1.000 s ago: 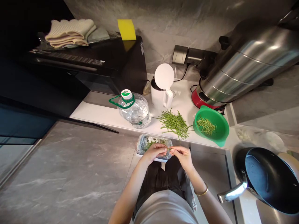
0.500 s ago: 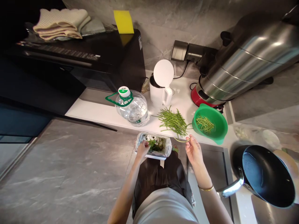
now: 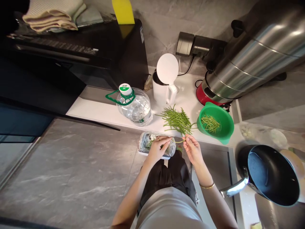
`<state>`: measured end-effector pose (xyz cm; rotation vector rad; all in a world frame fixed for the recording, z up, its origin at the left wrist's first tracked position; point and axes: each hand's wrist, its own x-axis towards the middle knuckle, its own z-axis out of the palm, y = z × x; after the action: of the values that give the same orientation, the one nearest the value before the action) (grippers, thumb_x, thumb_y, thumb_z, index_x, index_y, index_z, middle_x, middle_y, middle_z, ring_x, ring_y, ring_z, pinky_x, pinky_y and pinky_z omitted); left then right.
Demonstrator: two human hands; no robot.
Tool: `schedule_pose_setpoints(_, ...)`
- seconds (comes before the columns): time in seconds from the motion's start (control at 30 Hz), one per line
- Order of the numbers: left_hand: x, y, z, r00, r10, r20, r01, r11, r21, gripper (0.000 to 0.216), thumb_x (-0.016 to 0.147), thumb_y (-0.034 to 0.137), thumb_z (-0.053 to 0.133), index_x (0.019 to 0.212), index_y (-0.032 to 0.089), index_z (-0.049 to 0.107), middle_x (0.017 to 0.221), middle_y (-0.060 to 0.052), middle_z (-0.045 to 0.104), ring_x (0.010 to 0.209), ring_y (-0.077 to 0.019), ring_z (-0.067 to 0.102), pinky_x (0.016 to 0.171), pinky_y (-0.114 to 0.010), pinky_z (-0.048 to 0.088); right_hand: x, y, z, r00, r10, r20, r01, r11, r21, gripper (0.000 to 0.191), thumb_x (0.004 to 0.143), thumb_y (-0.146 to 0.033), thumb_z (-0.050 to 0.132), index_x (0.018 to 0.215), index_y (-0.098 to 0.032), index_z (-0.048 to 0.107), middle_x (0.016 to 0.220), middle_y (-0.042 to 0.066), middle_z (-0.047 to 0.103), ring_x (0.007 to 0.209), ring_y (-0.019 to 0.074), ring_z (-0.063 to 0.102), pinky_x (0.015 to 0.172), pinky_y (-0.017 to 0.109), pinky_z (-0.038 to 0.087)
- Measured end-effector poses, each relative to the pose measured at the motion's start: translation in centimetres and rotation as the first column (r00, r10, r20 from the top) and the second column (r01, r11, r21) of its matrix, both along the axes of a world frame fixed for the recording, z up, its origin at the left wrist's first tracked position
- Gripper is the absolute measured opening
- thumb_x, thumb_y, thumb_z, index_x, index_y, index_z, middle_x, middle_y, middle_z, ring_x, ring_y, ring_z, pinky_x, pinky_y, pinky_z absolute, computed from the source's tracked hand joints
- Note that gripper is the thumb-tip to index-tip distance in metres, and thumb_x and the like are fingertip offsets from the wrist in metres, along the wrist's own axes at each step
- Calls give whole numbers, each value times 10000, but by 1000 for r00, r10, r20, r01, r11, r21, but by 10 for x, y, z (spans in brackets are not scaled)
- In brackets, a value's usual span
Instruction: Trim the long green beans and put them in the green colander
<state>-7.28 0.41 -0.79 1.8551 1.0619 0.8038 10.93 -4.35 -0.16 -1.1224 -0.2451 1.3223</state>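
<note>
My left hand (image 3: 159, 147) and my right hand (image 3: 192, 149) are close together over a bag-lined waste bin (image 3: 145, 143) below the counter edge. Both pinch the same thin green stalk (image 3: 178, 141), which runs between their fingertips. A loose pile of green stalks (image 3: 177, 119) lies on the white counter (image 3: 100, 113) just beyond my hands. A green colander (image 3: 217, 124) to its right holds several trimmed stalks.
A large water bottle (image 3: 134, 106) and a white kettle (image 3: 164, 84) with its lid up stand on the counter. A steel steamer pot (image 3: 252, 54) is at the back right, a black pan (image 3: 271, 173) at the right. A black appliance (image 3: 78, 54) with folded cloths fills the left.
My right hand picked up a stalk from beside the pile and came back toward my left hand. My left hand rose from the bin and now pinches the stalk's other end.
</note>
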Motion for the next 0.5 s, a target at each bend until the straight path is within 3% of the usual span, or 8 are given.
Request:
schedule_pose_setpoints(0.13, 3, 5, -3, 991, -16, -136, 27, 996, 85, 276, 862, 237, 521, 1108, 267, 643, 1008, -48, 657, 999, -182, 566, 909, -350, 462, 4, -1, -2, 1000, 25, -7, -25, 1000, -18, 219, 674, -220, 754, 886, -204, 703, 777, 8, 695, 579, 57, 569, 571, 163, 505)
schedule_pose_setpoints(0.3, 6, 1, -12, 973, -132, -189, 139, 990, 25, 211, 866, 264, 516, 943, 260, 712, 950, -34, 682, 927, -172, 592, 877, -321, 470, 4, -8, -6, 998, 37, 42, -37, 999, -15, 227, 684, -241, 744, 904, -207, 699, 791, 15, 693, 571, 67, 552, 555, 190, 497)
schedule_pose_setpoints(0.4, 8, -5, -13, 956, -182, -230, 174, 983, -55, 256, 866, 277, 506, 1061, 269, 672, 1062, -31, 671, 1003, -184, 582, 934, -323, 441, 11, -9, -5, 994, 19, 107, -18, 1000, -11, 224, 696, -253, 730, 911, -205, 694, 805, 21, 689, 583, 73, 553, 569, 206, 499)
schedule_pose_setpoints(0.5, 11, -9, -15, 933, -189, -305, 153, 978, -140, 370, 857, 302, 506, 1219, 267, 571, 1168, -40, 631, 1091, -207, 553, 989, -332, 403, 46, -4, -2, 964, -104, 245, 91, 994, 63, 213, 701, -263, 721, 902, -203, 683, 810, 19, 671, 627, 78, 570, 602, 209, 499)
